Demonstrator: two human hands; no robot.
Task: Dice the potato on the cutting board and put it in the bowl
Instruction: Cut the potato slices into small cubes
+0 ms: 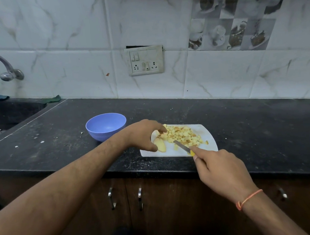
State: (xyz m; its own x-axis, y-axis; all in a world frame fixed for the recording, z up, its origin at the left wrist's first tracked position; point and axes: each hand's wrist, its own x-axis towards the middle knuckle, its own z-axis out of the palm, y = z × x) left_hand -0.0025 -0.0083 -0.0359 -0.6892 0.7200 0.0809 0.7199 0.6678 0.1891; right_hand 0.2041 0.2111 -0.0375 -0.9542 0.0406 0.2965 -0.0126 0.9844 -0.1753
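The left hand (144, 135) reaches over the near left end of the white cutting board (209, 139), its grip closed round an uncut potato piece (160, 144): thumb at the near side, fingers curled over the far side, the pale cut face of the piece showing between them. The right hand (218, 166) has its grip wrapped round the yellow handle of a knife (182, 147), forefinger stretched along the top; the blade points away to the left and lies low over the board, its tip just at the near edge of the heap of diced potato (182, 134). That heap covers the middle and far part of the board, just beside the held piece, with a few cubes scattered near the blade.

A blue bowl (106, 126) stands on the dark worktop (257, 130) just left of the board and a little farther back, behind the left wrist; nothing shows inside it. An orange thread (248, 199) circles the right wrist.

On the marble-patterned tile wall behind hangs a switch-and-socket plate (144, 60), and a set of grey picture tiles (235, 19) shows cups and dishes. A tap (6, 68) curves in at the far left above a sink (12, 113). I can read no writing or brand anywhere.
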